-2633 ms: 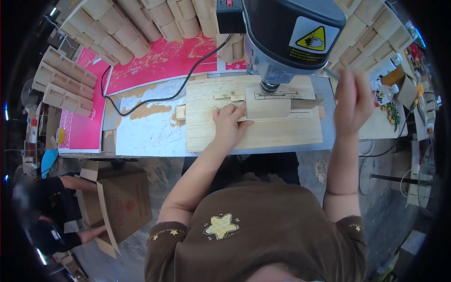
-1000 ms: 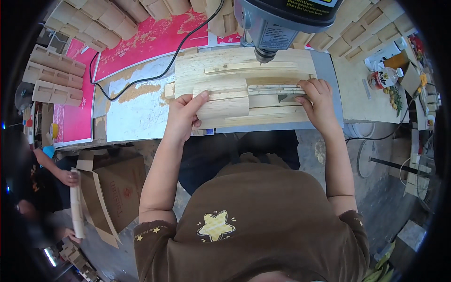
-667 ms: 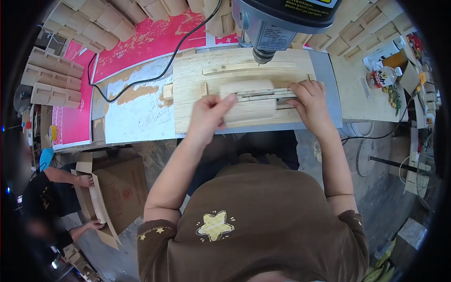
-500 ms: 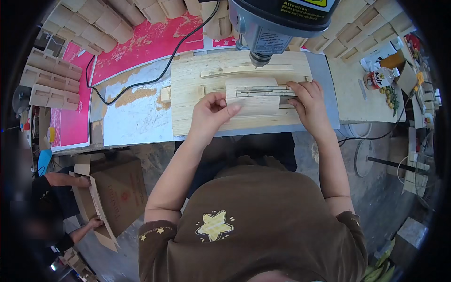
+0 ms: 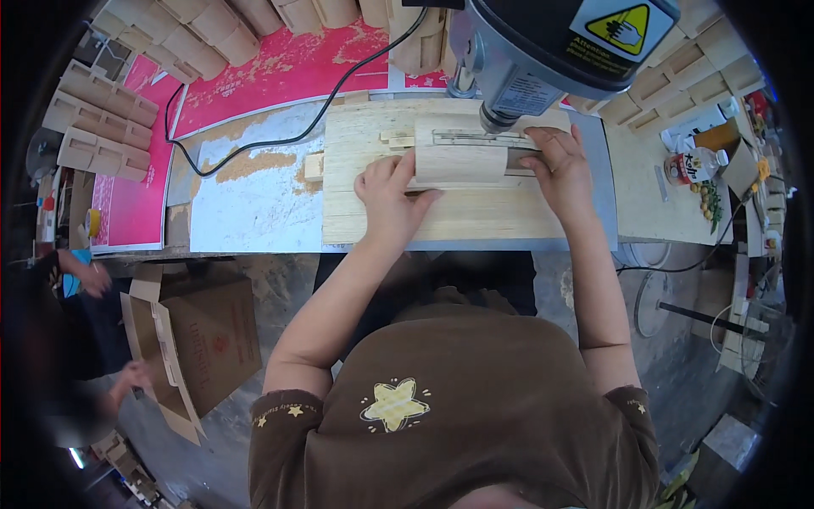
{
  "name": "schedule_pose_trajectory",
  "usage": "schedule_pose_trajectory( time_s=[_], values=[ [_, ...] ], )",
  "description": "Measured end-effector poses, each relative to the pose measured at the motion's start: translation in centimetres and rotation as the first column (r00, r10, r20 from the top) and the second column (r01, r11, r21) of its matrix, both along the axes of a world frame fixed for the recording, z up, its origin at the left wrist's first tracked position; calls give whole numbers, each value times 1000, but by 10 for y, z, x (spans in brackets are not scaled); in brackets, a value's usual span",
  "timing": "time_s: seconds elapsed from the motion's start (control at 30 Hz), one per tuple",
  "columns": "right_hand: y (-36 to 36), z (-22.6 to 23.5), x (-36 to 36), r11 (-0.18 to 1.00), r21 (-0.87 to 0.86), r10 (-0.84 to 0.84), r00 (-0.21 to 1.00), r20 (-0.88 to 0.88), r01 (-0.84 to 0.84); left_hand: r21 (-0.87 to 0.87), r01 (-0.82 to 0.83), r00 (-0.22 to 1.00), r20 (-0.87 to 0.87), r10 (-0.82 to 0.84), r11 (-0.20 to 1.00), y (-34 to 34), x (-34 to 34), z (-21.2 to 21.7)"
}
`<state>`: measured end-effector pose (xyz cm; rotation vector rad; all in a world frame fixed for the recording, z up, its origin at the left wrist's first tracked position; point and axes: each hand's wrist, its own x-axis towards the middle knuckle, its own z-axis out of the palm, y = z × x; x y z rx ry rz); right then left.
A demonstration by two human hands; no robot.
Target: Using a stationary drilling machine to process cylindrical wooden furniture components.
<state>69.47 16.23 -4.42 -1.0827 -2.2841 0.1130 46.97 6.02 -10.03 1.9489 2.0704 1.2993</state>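
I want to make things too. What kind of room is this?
Likely a small woodworking shop: a drill press stands over a wooden board, and stacks of wooden pieces lie beside it.
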Motion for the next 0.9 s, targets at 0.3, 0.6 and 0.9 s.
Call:
schedule_pose_trajectory(
  time_s=[0.3,0.6,0.9],
  values=[
    [12,49,9,984,-73,81,771,-631,-163,-73,170,985,32,-168,983,4,-26,-5],
    [78,178,-19,972,-35,170,795,-582,-234,-43,160,984,-73,-163,986,4,-22,-3],
    [-43,132,-4,991,108,-40,936,-350,82,-54,168,982,-74,-172,984,2,-27,-5]
  ],
)
